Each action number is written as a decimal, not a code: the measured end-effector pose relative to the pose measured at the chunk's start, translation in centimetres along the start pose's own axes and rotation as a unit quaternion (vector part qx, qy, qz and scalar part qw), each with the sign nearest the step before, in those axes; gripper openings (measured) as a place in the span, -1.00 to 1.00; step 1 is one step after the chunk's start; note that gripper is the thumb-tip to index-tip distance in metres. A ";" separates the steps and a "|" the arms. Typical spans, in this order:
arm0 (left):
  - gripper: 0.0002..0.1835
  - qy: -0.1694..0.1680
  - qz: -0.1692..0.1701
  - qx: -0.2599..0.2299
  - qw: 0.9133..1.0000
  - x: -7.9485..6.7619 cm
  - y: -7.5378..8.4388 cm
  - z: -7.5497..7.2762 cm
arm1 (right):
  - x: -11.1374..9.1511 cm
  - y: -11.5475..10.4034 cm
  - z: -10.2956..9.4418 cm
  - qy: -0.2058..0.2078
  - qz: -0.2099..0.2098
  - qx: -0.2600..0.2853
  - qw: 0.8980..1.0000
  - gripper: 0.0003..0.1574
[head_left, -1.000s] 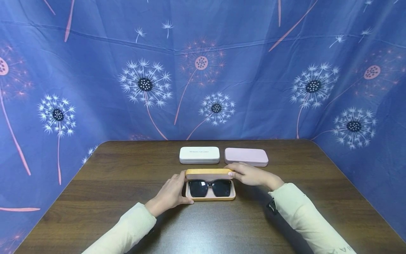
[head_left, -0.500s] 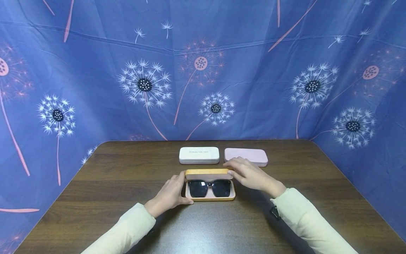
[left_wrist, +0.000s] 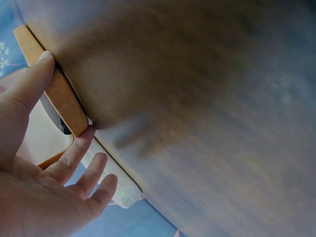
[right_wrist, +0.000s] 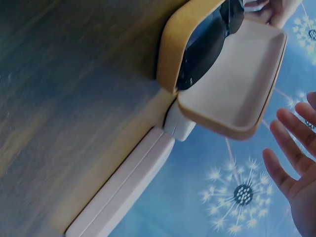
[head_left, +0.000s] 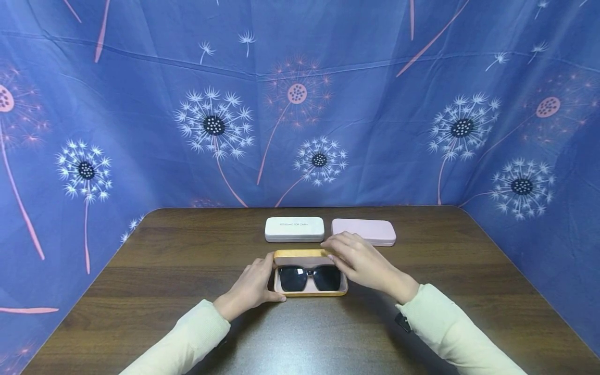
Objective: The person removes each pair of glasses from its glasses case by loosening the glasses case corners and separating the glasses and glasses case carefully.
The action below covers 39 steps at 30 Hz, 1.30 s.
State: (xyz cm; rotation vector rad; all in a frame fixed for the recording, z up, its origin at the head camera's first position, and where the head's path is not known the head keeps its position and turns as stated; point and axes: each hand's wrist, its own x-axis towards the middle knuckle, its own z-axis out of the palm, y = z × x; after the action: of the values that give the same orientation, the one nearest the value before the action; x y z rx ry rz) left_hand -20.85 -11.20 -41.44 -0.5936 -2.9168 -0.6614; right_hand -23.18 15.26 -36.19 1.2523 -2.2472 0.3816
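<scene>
A yellow-orange glasses case point(head_left: 300, 253) with a pale lining lies on the table with its lid raised. Black sunglasses point(head_left: 327, 278) sit folded inside, lenses toward me. My left hand point(head_left: 250, 284) holds the case by its left end; in the left wrist view the thumb is on the front wall point(left_wrist: 66, 101) and a fingertip is at the rear corner. My right hand point(head_left: 370, 265) hovers by the lid's right end, covering part of it in the head view. In the right wrist view its fingers point(right_wrist: 289, 143) are spread and apart from the lid point(right_wrist: 237, 74).
Behind the open case, a white glasses case point(head_left: 294, 230) with small lettering and a pink glasses case point(head_left: 375, 233) lie closed side by side. The brown wooden table point(head_left: 187, 250) ends at a blue dandelion-print cloth point(head_left: 394, 130).
My right hand has come off the lid's right end and shifted left, now in front of the lid's right part. The left hand, case and sunglasses have stayed put.
</scene>
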 end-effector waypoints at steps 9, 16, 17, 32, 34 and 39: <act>-0.04 0.000 -0.002 0.004 1.000 -0.1 0.0 0.1 | 0.0 -1.6 0.4 -0.008 -0.018 -0.015 1.000 -0.68; -0.04 0.003 0.003 0.008 1.000 0.0 0.1 -0.1 | -0.1 -2.4 1.1 -0.021 -0.031 -0.017 0.999 -0.66; -0.04 0.003 0.004 0.009 1.000 0.0 0.1 -0.1 | -0.1 -2.5 1.1 -0.023 -0.031 -0.017 0.999 -0.67; -0.03 0.006 0.005 0.014 1.000 0.0 0.0 0.0 | -0.8 -3.4 2.9 -0.048 -0.058 -0.042 0.996 -0.64; -0.02 0.005 0.005 0.013 1.000 0.0 0.0 0.0 | -0.9 -3.4 3.2 -0.052 -0.056 -0.045 0.996 -0.63; -0.01 0.003 0.002 0.010 1.000 0.0 -0.1 0.0 | -1.0 -3.3 3.7 -0.059 -0.054 -0.062 0.995 -0.63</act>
State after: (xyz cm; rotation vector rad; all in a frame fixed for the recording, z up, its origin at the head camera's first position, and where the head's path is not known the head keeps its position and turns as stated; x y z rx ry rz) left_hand -20.85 -11.26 -41.48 -0.5943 -2.9115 -0.6304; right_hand -21.12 12.39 -39.82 1.3540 -2.2511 0.1276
